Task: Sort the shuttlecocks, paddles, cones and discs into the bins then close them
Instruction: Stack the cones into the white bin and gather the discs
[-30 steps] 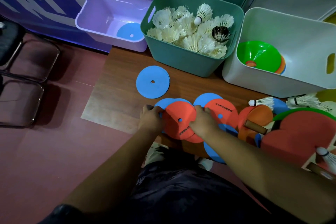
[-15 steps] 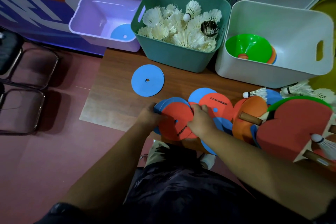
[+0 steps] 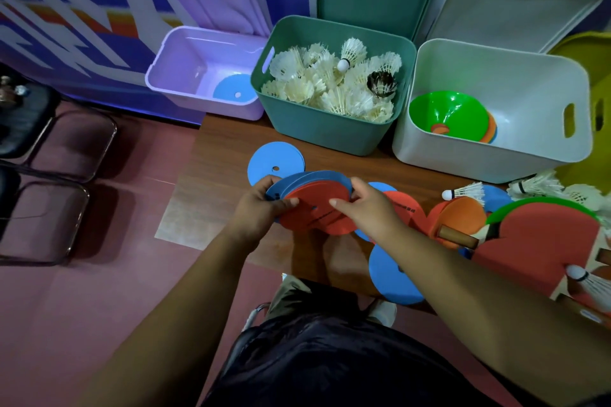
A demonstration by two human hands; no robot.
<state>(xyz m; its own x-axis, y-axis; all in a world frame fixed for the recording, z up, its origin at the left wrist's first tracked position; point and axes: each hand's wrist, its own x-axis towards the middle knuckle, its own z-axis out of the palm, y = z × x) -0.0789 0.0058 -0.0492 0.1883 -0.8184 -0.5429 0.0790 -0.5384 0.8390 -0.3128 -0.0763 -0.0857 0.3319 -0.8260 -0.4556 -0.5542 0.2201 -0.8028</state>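
Yellow bin [image 3: 595, 56] cut by right edge; red disc [image 3: 317, 208] half-hides blue discs [image 3: 310, 178].

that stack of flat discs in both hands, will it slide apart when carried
Probably apt to slide: the stack of discs is fanned, blue edges showing behind the red top one. Likely light and slightly bendy, as each looks thin. The left hand and right hand pinching opposite edges should hold it.

The flat round red disc [image 3: 317, 210] that you held on top of the stack carried a short line of dark print, too small and blurred to read. The second flat red disc [image 3: 408, 208], just to its right, bore similar print, also unreadable. No other marking was legible.
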